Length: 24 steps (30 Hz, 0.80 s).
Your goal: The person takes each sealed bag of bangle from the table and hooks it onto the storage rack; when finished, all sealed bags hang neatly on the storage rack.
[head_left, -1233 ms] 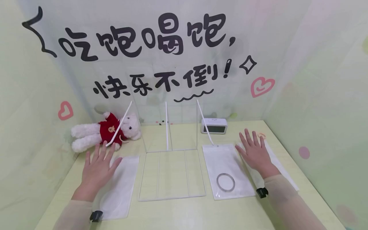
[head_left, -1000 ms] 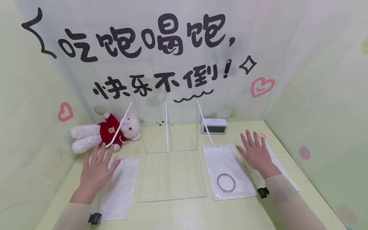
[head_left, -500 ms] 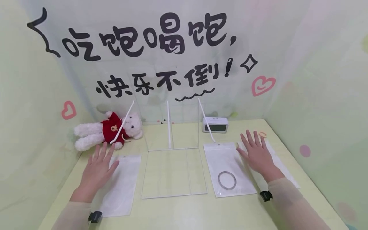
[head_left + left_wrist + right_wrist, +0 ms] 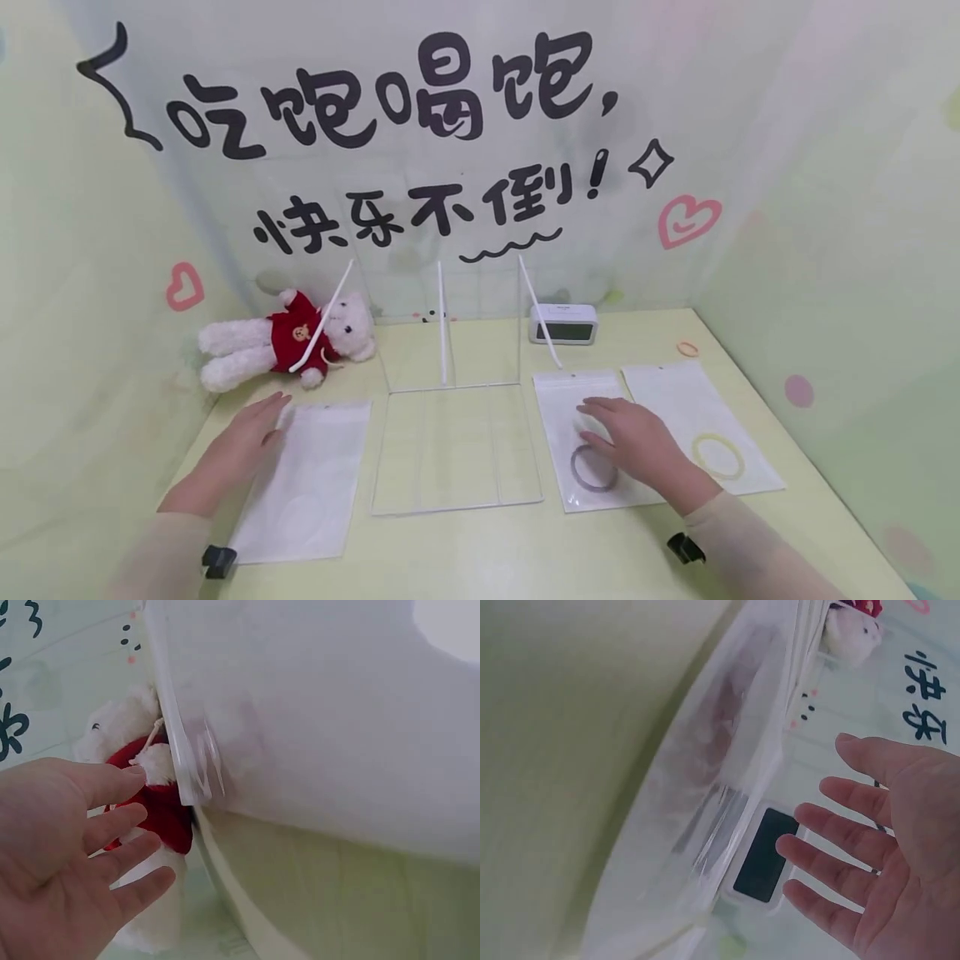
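Note:
My left hand (image 4: 236, 450) hovers at the left edge of a white zip bag (image 4: 315, 492), fingers relaxed and holding nothing. A faint pale ring shows inside that bag. My right hand (image 4: 637, 442) hangs above a second zip bag (image 4: 555, 396), with loosely bent fingers and nothing in them. Its fingertips overlap the top of a grey ring (image 4: 592, 487) in that bag. A third zip bag (image 4: 660, 383), partly behind my right hand and wrist, holds a yellow ring (image 4: 738, 458). Between my hands stands a white wire rack (image 4: 457, 508) with three slanting prongs.
A white plush bear (image 4: 232, 342) in a red sweater lies at the back left. A digital clock (image 4: 564, 325) stands behind the second bag. A small orange band (image 4: 687, 349) sits at the back right. Printed fabric walls (image 4: 825, 250) enclose the table.
Both hands lay spread and flat-looking before; now they have turned sideways. My right hand has moved left over the grey ring's bag, uncovering the yellow ring. My left hand has shifted slightly left.

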Each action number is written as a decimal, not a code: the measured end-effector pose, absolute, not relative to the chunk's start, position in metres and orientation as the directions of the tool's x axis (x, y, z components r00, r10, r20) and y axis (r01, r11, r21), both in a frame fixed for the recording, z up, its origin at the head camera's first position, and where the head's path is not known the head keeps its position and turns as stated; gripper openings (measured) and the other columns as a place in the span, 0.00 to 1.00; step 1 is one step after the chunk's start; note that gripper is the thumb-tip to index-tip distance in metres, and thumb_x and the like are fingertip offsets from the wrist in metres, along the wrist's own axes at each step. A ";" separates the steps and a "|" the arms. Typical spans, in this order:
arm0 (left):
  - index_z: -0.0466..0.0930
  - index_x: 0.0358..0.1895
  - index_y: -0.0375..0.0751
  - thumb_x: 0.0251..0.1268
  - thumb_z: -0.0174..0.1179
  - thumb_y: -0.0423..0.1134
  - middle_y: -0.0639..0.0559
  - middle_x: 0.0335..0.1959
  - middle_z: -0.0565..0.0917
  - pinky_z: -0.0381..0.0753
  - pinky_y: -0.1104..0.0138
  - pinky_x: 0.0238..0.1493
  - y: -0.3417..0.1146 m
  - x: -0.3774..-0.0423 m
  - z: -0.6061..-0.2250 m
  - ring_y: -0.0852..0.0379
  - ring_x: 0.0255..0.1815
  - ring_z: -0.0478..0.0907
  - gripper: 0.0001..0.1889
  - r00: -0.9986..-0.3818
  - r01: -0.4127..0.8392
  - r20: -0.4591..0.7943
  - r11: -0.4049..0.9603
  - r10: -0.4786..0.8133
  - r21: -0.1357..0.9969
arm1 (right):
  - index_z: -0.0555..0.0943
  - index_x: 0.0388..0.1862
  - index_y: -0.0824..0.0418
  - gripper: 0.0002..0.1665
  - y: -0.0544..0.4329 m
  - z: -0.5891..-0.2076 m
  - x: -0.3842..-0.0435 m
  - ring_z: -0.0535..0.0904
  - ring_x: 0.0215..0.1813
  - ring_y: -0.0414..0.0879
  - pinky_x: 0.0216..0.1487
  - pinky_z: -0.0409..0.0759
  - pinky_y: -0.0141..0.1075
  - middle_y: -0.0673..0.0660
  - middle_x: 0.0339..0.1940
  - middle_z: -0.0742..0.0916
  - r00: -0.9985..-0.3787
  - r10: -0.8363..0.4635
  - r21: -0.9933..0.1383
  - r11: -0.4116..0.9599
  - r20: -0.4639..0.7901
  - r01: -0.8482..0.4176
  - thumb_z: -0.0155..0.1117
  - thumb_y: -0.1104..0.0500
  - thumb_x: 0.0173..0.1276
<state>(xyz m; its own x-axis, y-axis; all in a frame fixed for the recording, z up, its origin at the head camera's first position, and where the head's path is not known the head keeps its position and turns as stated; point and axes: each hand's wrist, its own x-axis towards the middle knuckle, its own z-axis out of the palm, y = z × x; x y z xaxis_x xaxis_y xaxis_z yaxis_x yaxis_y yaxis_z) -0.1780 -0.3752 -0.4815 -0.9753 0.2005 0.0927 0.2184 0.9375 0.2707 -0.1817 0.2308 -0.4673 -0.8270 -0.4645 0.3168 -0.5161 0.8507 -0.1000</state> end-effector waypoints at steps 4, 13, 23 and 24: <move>0.69 0.71 0.26 0.68 0.63 0.26 0.26 0.69 0.73 0.67 0.34 0.69 -0.382 -0.184 -0.482 0.26 0.71 0.67 0.29 -0.961 0.272 0.115 0.926 0.250 0.260 | 0.88 0.52 0.59 0.21 0.216 -0.471 -0.171 0.87 0.54 0.54 0.53 0.86 0.49 0.57 0.53 0.90 -0.771 -0.544 -0.100 0.792 0.332 -0.602 0.77 0.52 0.62; 0.75 0.67 0.28 0.69 0.63 0.27 0.29 0.65 0.78 0.73 0.34 0.65 -0.397 -0.207 -0.487 0.27 0.67 0.71 0.24 -0.949 0.314 0.104 0.910 0.297 0.271 | 0.90 0.44 0.59 0.19 0.197 -0.478 -0.162 0.86 0.52 0.50 0.54 0.85 0.46 0.53 0.48 0.91 -0.651 -0.685 -0.075 0.668 0.328 -0.740 0.80 0.50 0.57; 0.76 0.66 0.29 0.70 0.63 0.30 0.30 0.64 0.78 0.82 0.41 0.56 -0.406 -0.223 -0.495 0.34 0.57 0.80 0.23 -0.958 0.278 0.040 0.890 0.283 0.362 | 0.90 0.44 0.57 0.19 0.187 -0.480 -0.155 0.86 0.52 0.48 0.55 0.85 0.44 0.52 0.48 0.90 -0.631 -0.720 -0.089 0.636 0.290 -0.767 0.80 0.49 0.56; 0.76 0.67 0.29 0.71 0.63 0.30 0.30 0.64 0.78 0.84 0.42 0.55 -0.406 -0.224 -0.495 0.36 0.55 0.81 0.23 -0.959 0.271 0.031 0.889 0.280 0.370 | 0.90 0.44 0.57 0.20 0.187 -0.480 -0.154 0.86 0.52 0.48 0.56 0.85 0.44 0.52 0.48 0.90 -0.630 -0.722 -0.088 0.635 0.286 -0.768 0.80 0.48 0.56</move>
<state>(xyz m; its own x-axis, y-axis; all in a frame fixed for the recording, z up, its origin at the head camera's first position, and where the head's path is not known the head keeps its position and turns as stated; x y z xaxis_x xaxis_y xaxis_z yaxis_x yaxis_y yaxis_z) -0.2239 -0.4056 -0.4950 -0.9595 0.2802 0.0306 0.2713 0.8886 0.3700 -0.1540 0.1867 -0.4798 -0.6300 -0.7221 0.2857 -0.7676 0.6349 -0.0877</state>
